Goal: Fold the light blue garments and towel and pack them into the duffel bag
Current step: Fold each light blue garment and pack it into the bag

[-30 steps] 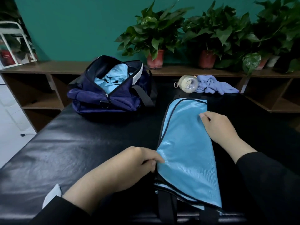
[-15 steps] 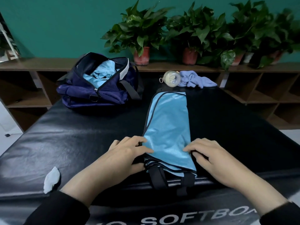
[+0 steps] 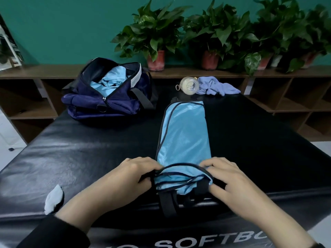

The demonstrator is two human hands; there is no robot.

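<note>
A light blue garment (image 3: pixel 184 136) with dark piping lies folded into a long narrow strip down the middle of the black padded table (image 3: pixel 75 151). Its near end is lifted off the surface between both hands: the left hand (image 3: pixel 132 176) pinches the left edge with curled fingers, and the right hand (image 3: pixel 227 178) grips the right edge, thumb underneath as far as can be told. Black straps hang from that end over the table's front edge. The navy duffel bag (image 3: pixel 105 97) sits unzipped at the far left of the table (more light blue fabric already bunched inside). Far right of the bag, a pale round bottle (image 3: pixel 189 85) lies touching a crumpled lavender towel (image 3: pixel 215 85). A small whitish cloth scrap (image 3: pixel 53 198) rests near the left sleeve
</note>
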